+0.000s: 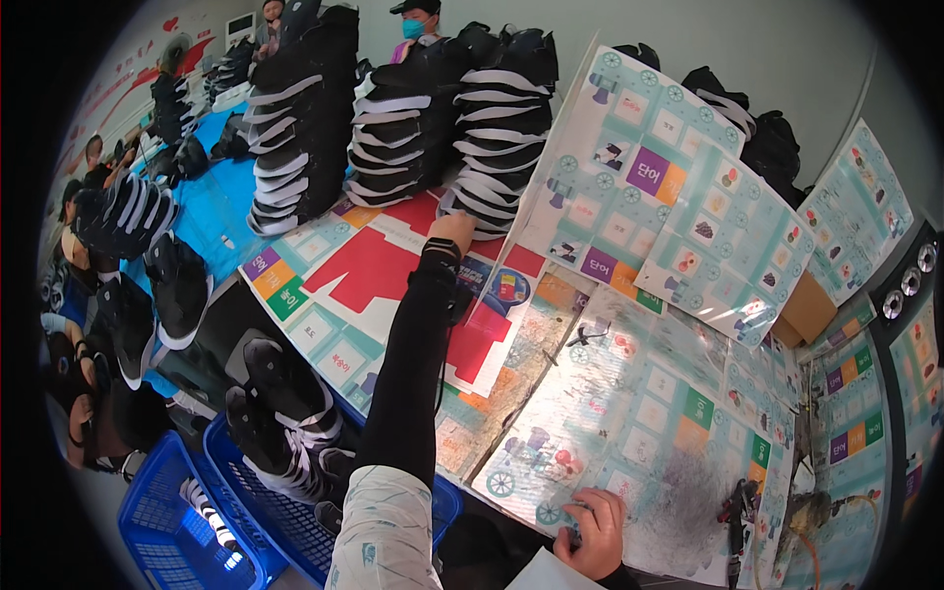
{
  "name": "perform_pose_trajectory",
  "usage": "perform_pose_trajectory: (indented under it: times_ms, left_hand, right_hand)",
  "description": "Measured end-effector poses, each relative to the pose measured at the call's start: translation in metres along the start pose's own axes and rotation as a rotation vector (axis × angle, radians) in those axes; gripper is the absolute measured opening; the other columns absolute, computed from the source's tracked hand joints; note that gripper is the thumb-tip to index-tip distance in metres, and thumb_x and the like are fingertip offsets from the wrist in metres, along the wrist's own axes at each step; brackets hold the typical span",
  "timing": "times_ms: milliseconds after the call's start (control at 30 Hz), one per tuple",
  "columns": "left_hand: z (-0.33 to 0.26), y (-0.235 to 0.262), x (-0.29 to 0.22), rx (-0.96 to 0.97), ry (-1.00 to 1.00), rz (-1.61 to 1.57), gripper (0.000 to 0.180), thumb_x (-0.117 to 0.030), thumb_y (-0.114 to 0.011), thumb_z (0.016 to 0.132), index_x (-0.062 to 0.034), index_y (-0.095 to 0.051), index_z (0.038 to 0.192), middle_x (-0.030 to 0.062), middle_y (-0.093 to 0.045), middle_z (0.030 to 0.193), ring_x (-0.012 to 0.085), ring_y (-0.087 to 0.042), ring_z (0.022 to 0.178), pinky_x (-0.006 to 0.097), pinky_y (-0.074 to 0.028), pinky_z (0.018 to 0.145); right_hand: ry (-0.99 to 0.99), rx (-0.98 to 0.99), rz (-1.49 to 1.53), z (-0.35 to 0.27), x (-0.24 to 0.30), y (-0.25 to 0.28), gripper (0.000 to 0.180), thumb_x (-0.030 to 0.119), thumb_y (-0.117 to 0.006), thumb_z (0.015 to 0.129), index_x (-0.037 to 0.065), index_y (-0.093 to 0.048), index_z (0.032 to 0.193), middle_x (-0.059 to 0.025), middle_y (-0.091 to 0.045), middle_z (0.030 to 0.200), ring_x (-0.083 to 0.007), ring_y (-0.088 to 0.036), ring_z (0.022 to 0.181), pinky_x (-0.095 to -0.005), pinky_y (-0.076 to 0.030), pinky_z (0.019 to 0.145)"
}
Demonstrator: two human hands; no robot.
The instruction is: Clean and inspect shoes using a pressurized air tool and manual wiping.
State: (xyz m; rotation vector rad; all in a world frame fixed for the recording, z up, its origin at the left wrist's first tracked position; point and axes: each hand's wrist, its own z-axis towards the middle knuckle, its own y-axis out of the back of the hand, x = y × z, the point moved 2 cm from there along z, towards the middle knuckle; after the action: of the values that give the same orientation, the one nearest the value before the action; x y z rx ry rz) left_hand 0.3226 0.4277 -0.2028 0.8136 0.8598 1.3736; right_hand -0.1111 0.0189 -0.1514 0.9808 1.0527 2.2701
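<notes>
My left hand [452, 228], in a black sleeve with a dark wristband, reaches far forward. Its closed fingers grip the low edge of a stack of black shoe uppers with white edges [500, 147], at a shoe upper [482, 218] near the bottom. The fingertips are partly hidden. Close to me, my right hand [595, 531] rests on the front of the paper-covered worktable [629, 442]. Its fingers are curled around a small dark thing that I cannot make out.
Two more upper stacks [295, 128] [393, 133] stand left. Printed boards [629, 157] lean at the back right. A black tool [737, 511] lies at the right front, a small black piece [587, 336] mid-table. Blue baskets [187, 521] [236, 492] sit lower left. Other people are beyond.
</notes>
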Motion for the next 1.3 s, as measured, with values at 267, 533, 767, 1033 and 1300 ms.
perform_pose_trajectory:
  times_ms: [267,533,767,1033,1300]
  left_hand:
    - [0.004,-0.031,-0.005,-0.004,0.011,-0.087,0.020,-0.009,-0.057,0.093,-0.0030,-0.075,0.099,0.0170,-0.075,0.105,0.0344,-0.074,0.101,0.045,-0.061,0.085]
    - [0.005,-0.022,-0.015,0.007,-0.066,-0.149,0.022,-0.008,-0.056,0.093,-0.0045,-0.076,0.103,0.0171,-0.075,0.106,0.0352,-0.074,0.102,0.045,-0.061,0.086]
    - [0.003,-0.005,-0.012,0.051,0.033,-0.119,0.021,-0.011,-0.056,0.096,-0.0037,-0.073,0.105,0.0161,-0.072,0.113,0.0332,-0.074,0.102,0.043,-0.061,0.084]
    - [-0.002,0.011,-0.021,-0.202,-0.102,0.077,0.019,-0.017,-0.061,0.092,-0.0090,-0.073,0.104,0.0045,-0.069,0.110,0.0243,-0.061,0.114,0.038,-0.056,0.084]
    - [0.020,-0.027,-0.036,-0.195,-0.058,0.167,0.022,-0.021,-0.059,0.094,-0.0113,-0.079,0.097,0.0050,-0.075,0.103,0.0260,-0.067,0.104,0.038,-0.053,0.084]
  right_hand:
    - [0.020,0.012,-0.017,0.004,0.004,-0.005,0.039,0.001,-0.063,0.069,-0.002,-0.064,0.108,-0.0250,-0.062,0.116,-0.0467,-0.058,0.111,-0.0550,-0.045,0.100]
    - [0.004,0.045,-0.033,-0.001,0.004,-0.009,0.041,0.001,-0.063,0.070,0.000,-0.066,0.110,-0.0246,-0.062,0.120,-0.0460,-0.058,0.115,-0.0544,-0.043,0.103]
    - [0.000,0.040,-0.034,0.000,0.008,-0.011,0.040,-0.001,-0.063,0.070,-0.001,-0.065,0.110,-0.0249,-0.062,0.121,-0.0461,-0.058,0.112,-0.0539,-0.045,0.101]
    - [-0.030,0.051,-0.043,0.001,0.008,-0.015,0.042,-0.001,-0.064,0.068,-0.001,-0.065,0.110,-0.0246,-0.061,0.123,-0.0453,-0.056,0.113,-0.0532,-0.046,0.101]
    - [-0.039,0.049,-0.063,-0.002,0.012,-0.015,0.043,-0.001,-0.065,0.068,0.000,-0.064,0.111,-0.0232,-0.061,0.123,-0.0450,-0.056,0.115,-0.0531,-0.045,0.102]
